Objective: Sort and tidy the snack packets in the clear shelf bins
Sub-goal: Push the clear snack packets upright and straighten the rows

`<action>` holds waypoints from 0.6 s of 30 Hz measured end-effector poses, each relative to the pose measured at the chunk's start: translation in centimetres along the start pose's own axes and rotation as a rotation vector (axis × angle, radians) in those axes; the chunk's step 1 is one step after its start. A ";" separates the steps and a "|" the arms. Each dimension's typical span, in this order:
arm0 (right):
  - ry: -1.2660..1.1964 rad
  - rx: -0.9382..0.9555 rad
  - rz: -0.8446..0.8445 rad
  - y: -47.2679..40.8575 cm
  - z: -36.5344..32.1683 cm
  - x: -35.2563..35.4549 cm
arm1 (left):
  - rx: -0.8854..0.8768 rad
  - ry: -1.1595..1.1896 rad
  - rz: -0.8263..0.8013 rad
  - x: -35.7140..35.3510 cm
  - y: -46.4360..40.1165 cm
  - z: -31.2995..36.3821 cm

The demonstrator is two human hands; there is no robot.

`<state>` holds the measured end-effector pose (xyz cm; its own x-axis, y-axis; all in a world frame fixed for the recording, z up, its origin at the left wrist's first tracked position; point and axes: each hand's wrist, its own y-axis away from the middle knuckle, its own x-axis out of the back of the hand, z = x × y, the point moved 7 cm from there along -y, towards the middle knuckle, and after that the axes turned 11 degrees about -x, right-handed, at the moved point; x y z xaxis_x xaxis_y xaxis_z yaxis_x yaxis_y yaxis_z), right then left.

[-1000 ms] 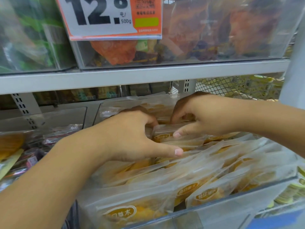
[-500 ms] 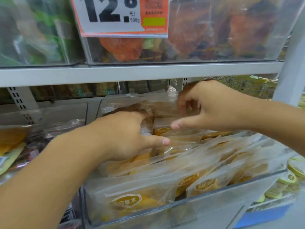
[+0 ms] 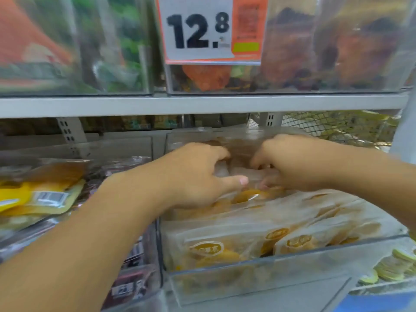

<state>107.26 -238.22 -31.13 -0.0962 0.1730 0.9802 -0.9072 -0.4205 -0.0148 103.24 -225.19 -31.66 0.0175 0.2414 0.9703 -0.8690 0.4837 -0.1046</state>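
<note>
Over on the far left, yellow pouches point(image 3: 38, 197) with a barcode label lie heaped in the neighbouring bin, and dark packets point(image 3: 132, 284) sit lower down beside the divider. The left hand point(image 3: 191, 176) reaches into the middle clear bin point(image 3: 292, 264), thumb stretched out to the right and fingers curled down onto the rear packets; it looks to be gripping one, though blur hides the fingertips. Above hangs a price tag point(image 3: 211, 30) reading 12.8. The frosted orange snack packets point(image 3: 247, 242) fill that bin in overlapping rows, front to back. The right hand point(image 3: 295, 165) has its fingers curled round a packet at the back row, close to the left thumb. These packets look light, soft and slick, likely to slide and crinkle; pinching the flat sealed top edge seems safest. At far right, small green-rimmed packs point(image 3: 396, 264) lie stacked.
</note>
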 end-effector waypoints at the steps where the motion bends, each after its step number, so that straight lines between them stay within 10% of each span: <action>1: 0.000 -0.004 0.028 1.0 -0.4 0.5 | -0.025 0.003 0.002 0.4 0.8 0.3; 7: -0.261 0.307 0.481 6.7 -10.8 6.4 | -0.001 -0.025 0.323 4.5 11.2 -3.8; 11: -0.282 0.364 0.221 5.0 -19.6 7.8 | 0.309 -0.144 0.517 7.8 20.3 -11.0; 15: -0.283 0.450 0.048 -0.7 -26.8 6.5 | 0.748 -0.170 0.044 5.8 26.3 -17.2; 18: -0.350 0.443 -0.083 -4.5 -29.8 5.4 | 0.758 -0.023 -0.114 3.7 27.7 -18.4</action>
<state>98.61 -208.85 -31.64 0.1779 -0.0528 0.9826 -0.6400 -0.7647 0.0748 88.37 -195.43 -34.95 0.1245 0.2034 0.9711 -0.9640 -0.2069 0.1670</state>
